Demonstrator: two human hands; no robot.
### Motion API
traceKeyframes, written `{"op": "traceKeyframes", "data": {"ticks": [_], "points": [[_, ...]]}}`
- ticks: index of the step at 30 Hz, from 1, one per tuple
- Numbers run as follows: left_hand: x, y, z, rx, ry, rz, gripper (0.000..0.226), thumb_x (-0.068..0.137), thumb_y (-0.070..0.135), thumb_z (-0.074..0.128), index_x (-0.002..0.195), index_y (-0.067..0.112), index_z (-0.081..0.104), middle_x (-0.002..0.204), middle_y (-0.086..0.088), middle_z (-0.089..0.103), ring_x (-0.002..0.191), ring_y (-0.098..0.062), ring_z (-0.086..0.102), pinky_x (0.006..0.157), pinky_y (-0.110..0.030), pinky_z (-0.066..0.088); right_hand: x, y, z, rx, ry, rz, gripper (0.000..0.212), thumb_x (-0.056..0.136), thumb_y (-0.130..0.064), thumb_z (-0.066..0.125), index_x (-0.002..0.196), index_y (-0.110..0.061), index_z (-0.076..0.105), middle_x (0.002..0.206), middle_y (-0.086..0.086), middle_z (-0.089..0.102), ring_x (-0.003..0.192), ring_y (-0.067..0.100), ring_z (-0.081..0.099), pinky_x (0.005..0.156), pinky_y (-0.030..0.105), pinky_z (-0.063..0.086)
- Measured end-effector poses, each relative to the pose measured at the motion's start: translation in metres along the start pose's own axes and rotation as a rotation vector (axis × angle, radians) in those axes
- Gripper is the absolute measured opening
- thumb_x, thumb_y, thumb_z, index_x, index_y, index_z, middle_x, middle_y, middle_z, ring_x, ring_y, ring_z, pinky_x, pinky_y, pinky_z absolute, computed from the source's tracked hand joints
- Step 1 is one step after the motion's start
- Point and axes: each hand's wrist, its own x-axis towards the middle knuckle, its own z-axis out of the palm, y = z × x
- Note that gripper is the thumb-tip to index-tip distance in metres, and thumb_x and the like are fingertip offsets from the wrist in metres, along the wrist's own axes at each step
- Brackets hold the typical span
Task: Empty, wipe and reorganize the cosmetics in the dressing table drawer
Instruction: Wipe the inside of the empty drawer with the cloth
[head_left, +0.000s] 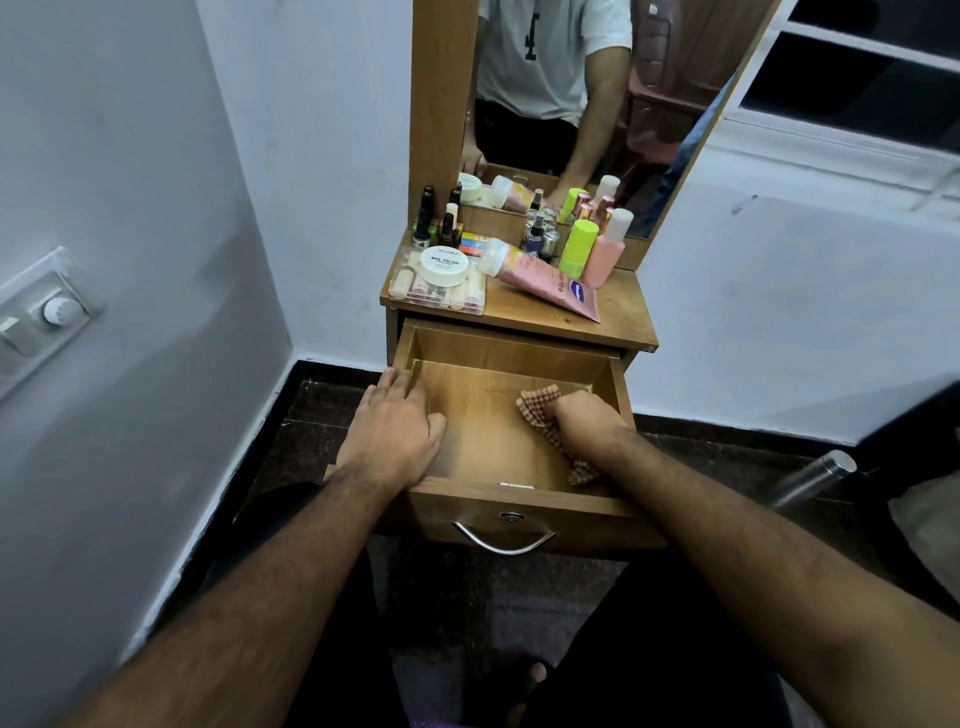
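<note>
The wooden drawer (483, 415) stands pulled out, and only the cloth lies inside it. My right hand (584, 423) grips a checked cloth (540, 404) against the drawer floor near its right wall. My left hand (395, 428) rests flat over the drawer's left wall, fingers straight. The cosmetics stand on the dressing table top (613, 317): a white nail polish jar (444, 265) on a clear box (436, 291), a lying pink tube (540, 275), a green bottle (576, 248), a pink bottle (605, 254) and several small dark bottles (436, 223).
A mirror (571, 93) rises behind the table top and reflects a person's torso. White walls close in on the left and behind. A switch panel (47, 317) is on the left wall. A metal post (815, 475) and dark furniture stand at the right.
</note>
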Motion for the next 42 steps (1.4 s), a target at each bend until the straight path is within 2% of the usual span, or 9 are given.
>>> {"op": "traceKeyframes", "data": {"ticks": [4, 7, 12, 19, 23, 32, 38, 40, 42], "points": [[-0.001, 0.001, -0.001, 0.000, -0.016, 0.016, 0.060, 0.098, 0.034, 0.029, 0.154, 0.012, 0.029, 0.163, -0.009, 0.019, 0.152, -0.020, 0.005, 0.124, -0.037, 0.007, 0.018, -0.006, 0.002, -0.017, 0.103, -0.085, 0.034, 0.098, -0.022, 0.055, 0.130, -0.016, 0.062, 0.131, 0.009, 0.061, 0.119, 0.024, 0.060, 0.101, 0.034, 0.050], [-0.001, 0.001, -0.001, -0.010, -0.026, 0.014, 0.061, 0.098, 0.034, 0.029, 0.154, 0.013, 0.027, 0.164, -0.009, 0.017, 0.152, -0.019, 0.003, 0.123, -0.036, 0.005, 0.023, -0.008, -0.005, -0.062, 0.156, -0.080, 0.032, 0.098, -0.019, 0.056, 0.128, -0.012, 0.062, 0.128, 0.011, 0.062, 0.115, 0.027, 0.062, 0.097, 0.037, 0.052], [0.000, -0.001, 0.000, -0.019, -0.039, 0.002, 0.060, 0.098, 0.035, 0.030, 0.154, 0.012, 0.027, 0.164, -0.009, 0.018, 0.152, -0.019, 0.003, 0.124, -0.036, 0.006, 0.030, -0.008, -0.018, -0.088, 0.144, 0.045, 0.022, 0.099, -0.011, 0.050, 0.114, -0.010, 0.067, 0.117, 0.012, 0.068, 0.106, 0.028, 0.066, 0.086, 0.038, 0.055], [0.000, -0.003, 0.000, -0.015, -0.034, -0.017, 0.059, 0.098, 0.034, 0.030, 0.152, 0.011, 0.031, 0.163, -0.010, 0.021, 0.152, -0.021, 0.007, 0.124, -0.038, 0.009, 0.027, -0.009, -0.015, -0.021, 0.116, 0.228, 0.027, 0.097, -0.001, 0.054, 0.121, -0.007, 0.066, 0.123, 0.013, 0.066, 0.110, 0.027, 0.065, 0.089, 0.035, 0.055], [0.000, -0.002, 0.000, -0.008, -0.032, -0.019, 0.058, 0.098, 0.033, 0.031, 0.151, 0.010, 0.033, 0.162, -0.011, 0.022, 0.152, -0.022, 0.009, 0.123, -0.038, 0.010, 0.017, -0.014, -0.013, 0.003, 0.077, 0.253, 0.031, 0.098, 0.000, 0.050, 0.126, -0.007, 0.062, 0.127, 0.013, 0.063, 0.115, 0.026, 0.063, 0.091, 0.036, 0.056], [-0.001, -0.001, 0.000, -0.009, -0.005, -0.024, 0.056, 0.097, 0.032, 0.031, 0.148, 0.008, 0.039, 0.160, -0.014, 0.027, 0.151, -0.025, 0.015, 0.123, -0.041, 0.013, -0.030, -0.006, -0.001, 0.037, -0.130, 0.219, 0.017, 0.092, -0.013, 0.063, 0.108, -0.008, 0.066, 0.108, 0.008, 0.068, 0.089, 0.020, 0.064, 0.080, 0.030, 0.054], [-0.001, -0.001, -0.003, -0.006, -0.015, -0.041, 0.058, 0.097, 0.034, 0.030, 0.149, 0.008, 0.037, 0.159, -0.015, 0.028, 0.150, -0.027, 0.016, 0.123, -0.042, 0.015, -0.034, -0.010, -0.022, 0.010, -0.346, 0.092, 0.032, 0.095, -0.016, 0.056, 0.127, -0.014, 0.063, 0.122, 0.005, 0.063, 0.099, 0.020, 0.058, 0.082, 0.029, 0.049], [-0.002, 0.000, -0.003, -0.003, -0.008, -0.038, 0.058, 0.097, 0.034, 0.030, 0.149, 0.008, 0.037, 0.159, -0.014, 0.029, 0.150, -0.027, 0.017, 0.123, -0.041, 0.015, -0.033, -0.011, -0.031, 0.018, -0.393, 0.025, 0.029, 0.095, -0.011, 0.053, 0.120, -0.017, 0.066, 0.123, 0.002, 0.061, 0.096, 0.017, 0.054, 0.081, 0.029, 0.047], [-0.001, -0.001, -0.002, -0.005, -0.003, -0.036, 0.058, 0.097, 0.035, 0.030, 0.149, 0.009, 0.038, 0.159, -0.014, 0.030, 0.150, -0.026, 0.018, 0.123, -0.042, 0.016, -0.028, -0.014, -0.042, 0.063, -0.309, 0.003, 0.017, 0.092, -0.010, 0.058, 0.100, -0.022, 0.066, 0.113, -0.001, 0.065, 0.088, 0.012, 0.056, 0.073, 0.028, 0.048]]}}
